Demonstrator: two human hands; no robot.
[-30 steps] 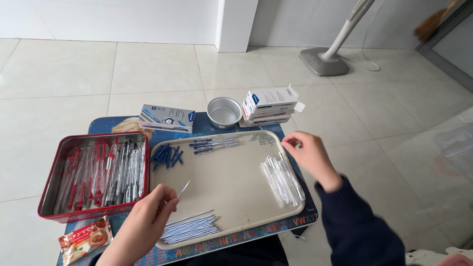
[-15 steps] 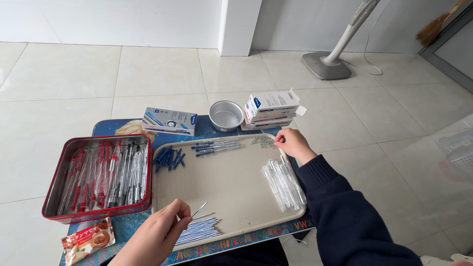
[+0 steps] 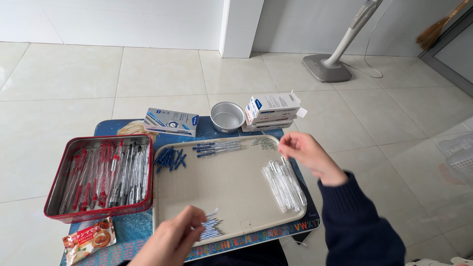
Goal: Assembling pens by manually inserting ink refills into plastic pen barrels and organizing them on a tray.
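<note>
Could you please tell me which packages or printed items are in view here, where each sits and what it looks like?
Flat box: far left of the table, behind the beige tray; grey and blue.
Stacked boxes: far right, beside the metal bowl; white with blue.
Snack packet: near left corner, below the red tin; red and orange.

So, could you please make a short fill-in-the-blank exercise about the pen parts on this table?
1. The finished pens lie in a ____ metal tin.
2. The blue pen caps lie at the tray's far ____ corner.
3. The right hand hovers over the ____ pen barrels.
4. Between the boxes stands a small round metal ____.

Missing words: red; left; clear; bowl
</note>
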